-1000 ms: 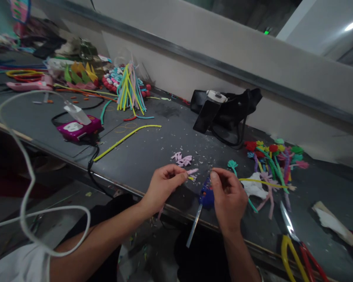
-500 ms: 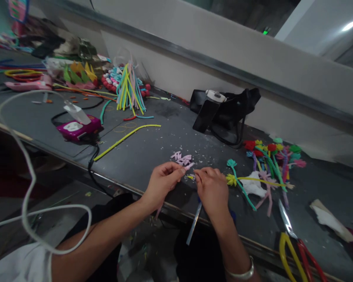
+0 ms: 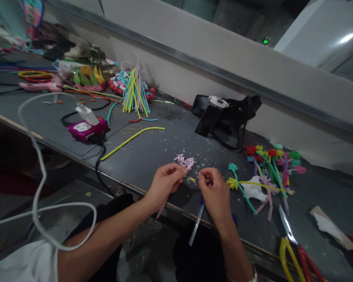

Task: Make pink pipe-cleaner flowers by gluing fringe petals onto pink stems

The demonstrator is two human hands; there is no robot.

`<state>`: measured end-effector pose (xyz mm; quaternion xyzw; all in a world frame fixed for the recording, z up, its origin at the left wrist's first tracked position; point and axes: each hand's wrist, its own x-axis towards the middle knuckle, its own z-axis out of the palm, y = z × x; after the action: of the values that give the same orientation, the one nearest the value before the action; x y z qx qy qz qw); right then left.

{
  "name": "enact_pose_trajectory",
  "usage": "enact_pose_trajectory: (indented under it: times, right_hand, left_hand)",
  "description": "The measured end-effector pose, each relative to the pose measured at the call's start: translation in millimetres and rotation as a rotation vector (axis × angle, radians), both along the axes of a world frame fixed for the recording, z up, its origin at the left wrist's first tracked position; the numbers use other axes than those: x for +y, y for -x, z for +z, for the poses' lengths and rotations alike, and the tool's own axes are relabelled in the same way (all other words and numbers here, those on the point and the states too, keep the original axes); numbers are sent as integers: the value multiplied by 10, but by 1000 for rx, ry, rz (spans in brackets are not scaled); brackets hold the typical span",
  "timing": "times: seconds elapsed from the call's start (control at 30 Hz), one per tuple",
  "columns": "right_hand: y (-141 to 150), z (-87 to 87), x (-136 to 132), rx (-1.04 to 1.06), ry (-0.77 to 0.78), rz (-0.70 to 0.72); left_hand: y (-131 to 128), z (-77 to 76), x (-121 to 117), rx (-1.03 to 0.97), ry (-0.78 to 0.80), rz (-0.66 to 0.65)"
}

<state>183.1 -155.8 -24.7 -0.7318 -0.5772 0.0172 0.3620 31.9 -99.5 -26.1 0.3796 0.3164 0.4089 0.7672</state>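
Note:
My left hand (image 3: 168, 181) is closed in a pinch on a pale pink pipe cleaner (image 3: 160, 212), whose tail hangs below the palm at the table edge. The tip by my thumb meets a small heap of pink fuzzy pieces (image 3: 186, 160) on the table. A short gap to the right, my right hand (image 3: 213, 188) has thumb and forefinger pressed together; anything between them is too small to make out. Beneath that hand, a slim silvery tool (image 3: 196, 225) with a blue part sticks out past the table edge; the hand hides much of it.
Pipe-cleaner flowers (image 3: 270, 156) lie to the right, near scissors (image 3: 288, 227) with yellow and red handles. A phone (image 3: 208, 119) leans against a black bag (image 3: 238, 111). On the left are a purple power strip (image 3: 86, 129), a white cable (image 3: 42, 176) and a yellow stem (image 3: 132, 141).
My right hand has drawn slightly away from the left, widening the gap between the fingertips. The left keeps its pinch on the pink pipe cleaner. The whole view has shifted slightly.

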Motion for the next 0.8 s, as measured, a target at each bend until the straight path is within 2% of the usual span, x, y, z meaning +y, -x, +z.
enact_pose_trajectory:
  times: [0.17,0.33,0.47,0.57,0.8]
  right_hand:
    - [20,76,-39,183,-68,54]
    - [29,97,-77,449,-15,56]
    - [42,94,-104,375,-76,105]
    - [70,108,-115,374,-65,112]
    - [146,105,-121,336,-110,124]
  left_hand:
    - [7,-18,2,-38,18,-34]
    - [6,-8,11,-65,31,-69]
    - [-9,14,6,-54,14,-42]
    - [-21,20,2,-70,-16,-26]
    - [-11,21,-18,-95,4,-152]
